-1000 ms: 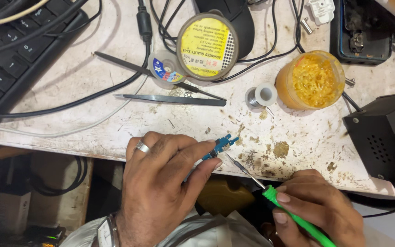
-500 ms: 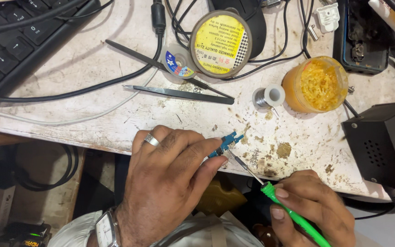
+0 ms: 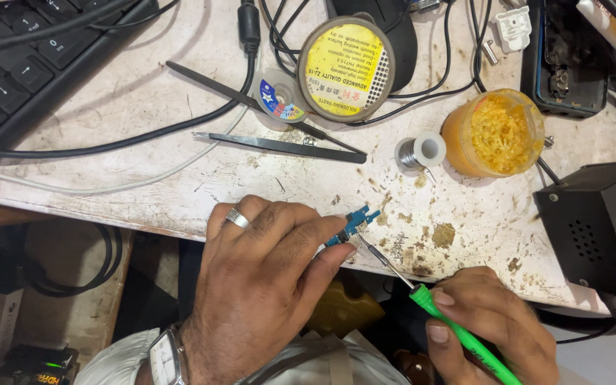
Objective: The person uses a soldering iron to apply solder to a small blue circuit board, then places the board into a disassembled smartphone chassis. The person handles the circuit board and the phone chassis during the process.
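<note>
- The left hand (image 3: 265, 278) is closed around a small blue connector (image 3: 354, 224), pinching it between thumb and fingertips so that its pronged end juts out over the front edge of the desk (image 3: 180, 192).
- The right hand (image 3: 493, 321) is curled in a pen grip round the green handle of a soldering iron (image 3: 458, 335); the thin metal tip slants up and left and ends just beside the blue connector, at its lower side. Whether it actually touches cannot be told.
- To do this step well, I would judge that the left hand should brace against the desk edge so the connector stays still, and that the tip should meet only the one terminal, kept off the plastic body and the holding fingertips.
- Up and right of the blue connector lies a small spool of solder wire (image 3: 422, 151), near enough to feed from.
- Just right of that spool, further from the connector, stands an open orange tub (image 3: 493, 135) filled with a tangle of brass-coloured cleaning wool.
- Above the connector sits a round tin with a yellow label (image 3: 347, 68), lid on; its contents are hidden.
- Left of and above the connector lie dark tweezers (image 3: 279, 146), and the desk surface around it is spotted with brown residue.
</note>
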